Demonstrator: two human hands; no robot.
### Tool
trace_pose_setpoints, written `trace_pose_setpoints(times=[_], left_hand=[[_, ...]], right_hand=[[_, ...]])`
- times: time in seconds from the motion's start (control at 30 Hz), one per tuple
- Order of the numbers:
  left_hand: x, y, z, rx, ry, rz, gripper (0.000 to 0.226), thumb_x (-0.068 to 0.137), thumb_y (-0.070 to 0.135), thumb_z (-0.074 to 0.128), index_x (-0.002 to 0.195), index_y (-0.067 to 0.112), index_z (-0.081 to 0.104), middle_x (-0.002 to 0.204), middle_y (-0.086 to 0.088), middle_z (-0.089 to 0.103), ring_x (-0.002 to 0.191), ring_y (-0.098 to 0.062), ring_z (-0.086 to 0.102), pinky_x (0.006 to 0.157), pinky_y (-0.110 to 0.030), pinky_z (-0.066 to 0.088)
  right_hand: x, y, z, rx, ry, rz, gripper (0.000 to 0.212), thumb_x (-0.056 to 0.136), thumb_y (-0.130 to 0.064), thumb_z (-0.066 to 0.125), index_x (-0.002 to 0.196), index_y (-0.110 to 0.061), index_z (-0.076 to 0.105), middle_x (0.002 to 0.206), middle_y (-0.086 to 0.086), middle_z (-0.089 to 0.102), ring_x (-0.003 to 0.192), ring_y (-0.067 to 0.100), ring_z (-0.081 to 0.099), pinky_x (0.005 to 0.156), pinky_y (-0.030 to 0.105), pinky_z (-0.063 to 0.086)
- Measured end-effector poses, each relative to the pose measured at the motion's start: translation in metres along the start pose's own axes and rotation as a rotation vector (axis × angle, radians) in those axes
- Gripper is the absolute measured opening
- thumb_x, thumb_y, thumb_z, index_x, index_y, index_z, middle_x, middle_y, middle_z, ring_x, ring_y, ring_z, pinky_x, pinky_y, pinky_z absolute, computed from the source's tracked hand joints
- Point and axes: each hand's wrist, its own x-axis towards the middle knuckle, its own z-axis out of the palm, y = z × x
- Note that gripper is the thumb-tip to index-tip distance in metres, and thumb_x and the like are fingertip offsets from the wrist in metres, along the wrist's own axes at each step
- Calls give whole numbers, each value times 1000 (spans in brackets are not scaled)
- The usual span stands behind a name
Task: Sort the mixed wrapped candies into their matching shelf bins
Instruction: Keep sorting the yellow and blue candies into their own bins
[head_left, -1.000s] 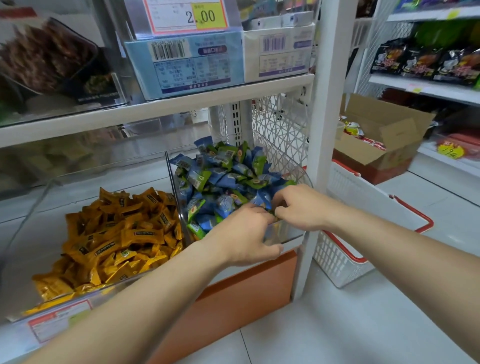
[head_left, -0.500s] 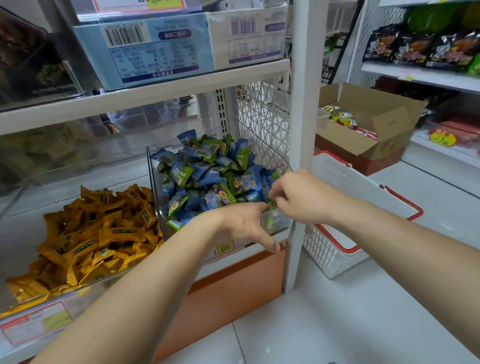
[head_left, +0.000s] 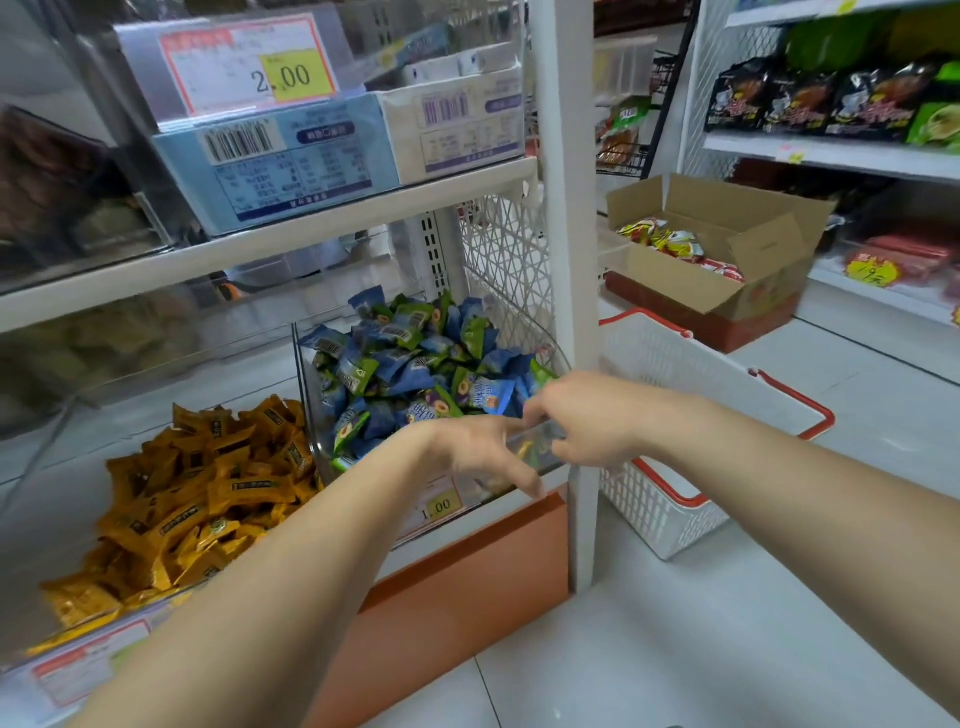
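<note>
Head view. The blue and green candies (head_left: 415, 374) lie heaped in a clear bin (head_left: 562, 354) directly beyond both my hands, on the lower shelf. The wrappers point every way; I find no common long axis in the heap, and several stand on edge at the back.

My left hand (head_left: 480, 449) hangs over the bin's front lip with its fingers spread and angled down and to the right, holding nothing that I can see. My right hand (head_left: 589, 415) is at the front right corner of the same bin, fingers curled inward towards the left hand. I cannot tell whether they pinch a candy or only meet the rim; the spot between the hands is blurred.

Below my left fingertips, a price tag (head_left: 439, 506) reading 1.00 sits on the bin's front.

Left of my left forearm, a second clear bin (head_left: 52, 675) holds yellow candies (head_left: 208, 493), oblong wrappers lying mostly flat, again in mixed directions.

A white upright post (head_left: 569, 208) stands just behind my right hand. Past it, under my right forearm, a white basket (head_left: 670, 364) with red handles rests on the floor. Further out to the right, an open cardboard box (head_left: 727, 270) contains bright packets (head_left: 670, 241).
</note>
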Motion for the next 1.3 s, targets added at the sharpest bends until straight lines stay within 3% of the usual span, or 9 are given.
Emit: trace_pose_setpoints(times=[0.13,0.23,0.4,0.57,0.7,0.83,0.93,1.17,1.3], left_hand=[[-3,0,2,-97,9,65,100,80,34,81,157,28,17,158,9,27,145,-11,26,111,-22,21],[-2,-2,0,-97,33,59,94,79,32,82,153,27,25,154,6,34,140,-14,33,114,-29,27],[-5,-2,3,-92,111,32,64,75,24,83,124,15,43,109,-5,57,90,-16,55,83,-36,50],[-19,-4,4,-216,231,194,55,81,15,79,126,20,49,110,3,57,94,-14,56,85,-31,47],[-34,-6,6,-147,395,217,30,84,29,78,112,23,67,75,16,55,62,1,50,63,-18,39],[-49,-11,3,-143,552,222,18,86,27,77,102,22,72,88,6,68,78,-12,62,70,-31,50],[-54,-14,4,-335,696,254,12,89,25,74,101,24,73,89,9,70,77,-3,64,65,-16,48],[-48,-12,-1,-734,887,222,11,88,23,75,97,19,74,88,5,76,82,-6,70,69,-18,52],[-49,-9,2,-792,932,220,7,85,20,77,88,24,72,82,6,75,79,-10,70,71,-23,56]], right_hand=[[0,1,-3,18,11,-6,38,86,-13,55,122,-23,62,112,2,65,101,22,61,87,44,54],[0,2,-3,8,8,6,35,86,-12,54,117,-21,67,107,4,67,96,23,64,84,45,56],[0,5,-1,-5,47,-11,28,84,-14,58,110,-25,60,106,1,63,94,24,62,81,46,56],[0,4,3,-80,94,-39,27,85,-18,59,110,-26,63,97,4,64,86,28,64,72,42,56],[-3,4,4,18,120,-17,30,85,-20,55,112,-24,67,96,4,65,86,24,63,70,40,55],[-3,3,8,116,127,-8,35,85,-22,57,120,-20,64,103,3,66,101,25,64,81,39,55],[-3,0,9,274,278,-9,49,89,-23,59,137,-18,55,134,2,61,123,18,55,100,27,43],[12,-24,13,591,423,-19,69,89,-39,67,150,-22,40,140,-1,56,124,14,54,104,38,46],[22,-34,20,599,487,28,68,81,-41,75,141,-26,47,117,-7,66,107,13,63,89,33,52]])
